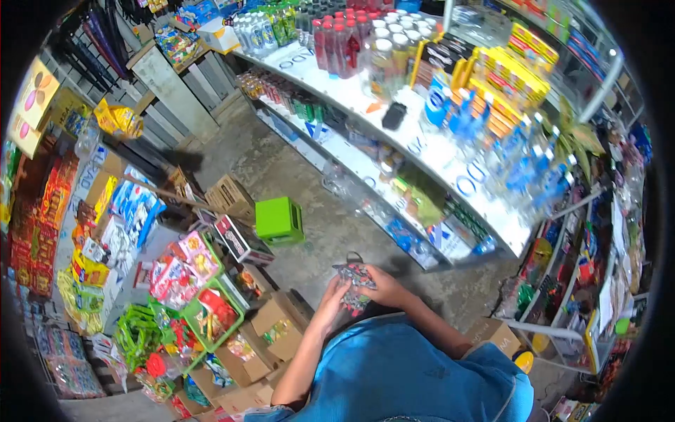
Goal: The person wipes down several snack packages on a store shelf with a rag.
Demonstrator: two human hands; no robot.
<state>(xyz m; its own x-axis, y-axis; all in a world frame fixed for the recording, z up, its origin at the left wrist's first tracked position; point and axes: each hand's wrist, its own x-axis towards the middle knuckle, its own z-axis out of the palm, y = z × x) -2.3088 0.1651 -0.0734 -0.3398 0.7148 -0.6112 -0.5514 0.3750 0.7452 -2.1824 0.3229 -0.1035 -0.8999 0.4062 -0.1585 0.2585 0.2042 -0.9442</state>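
Close in front of my body, both hands hold a small patterned pouch [356,276] in grey with pink and green flecks. A dark loop, like a strap, stands up from its far edge. My left hand [332,300] is closed around its left side, and my right hand [384,287] grips it from the right. Parts of the pouch are hidden behind my fingers. Whether it is zipped or unfastened is too small to tell.
Ahead to the right runs a white shelf counter [337,77] with red-capped bottles [339,42] and yellow boxes [510,77]. A green stool [278,220] stands on the concrete floor. Cardboard boxes [278,316] and a green crate [235,302] of packaged goods crowd my left.
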